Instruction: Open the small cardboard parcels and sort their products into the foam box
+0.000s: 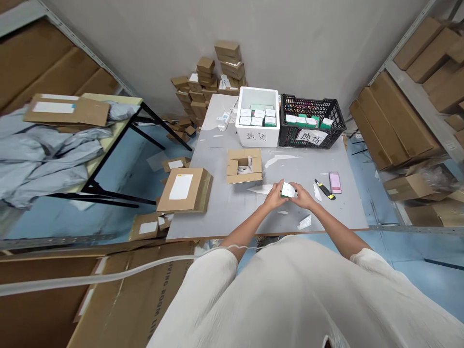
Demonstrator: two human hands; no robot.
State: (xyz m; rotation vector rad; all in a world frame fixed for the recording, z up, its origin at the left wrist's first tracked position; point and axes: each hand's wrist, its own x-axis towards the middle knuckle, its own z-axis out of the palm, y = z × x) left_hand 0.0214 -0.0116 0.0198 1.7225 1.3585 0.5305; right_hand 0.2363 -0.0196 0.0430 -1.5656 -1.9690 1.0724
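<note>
Between my two hands is a small white-and-green box (288,190), above the grey table near its front edge. My left hand (274,194) grips its left side, and my right hand (303,197) closes on its right side. Just beyond them stands an open cardboard box (244,166) with whitish packing inside. Right of my right hand lie a black-and-yellow box cutter (325,189) and a pink phone-like object (335,182). Scraps of white paper (305,222) lie close by.
At the back of the table (224,222) stand a white foam bin (257,137) and a black crate (312,137), both holding similar small boxes. A larger carton (184,190) sits at the left edge. A white cable (145,266) crosses the lower left.
</note>
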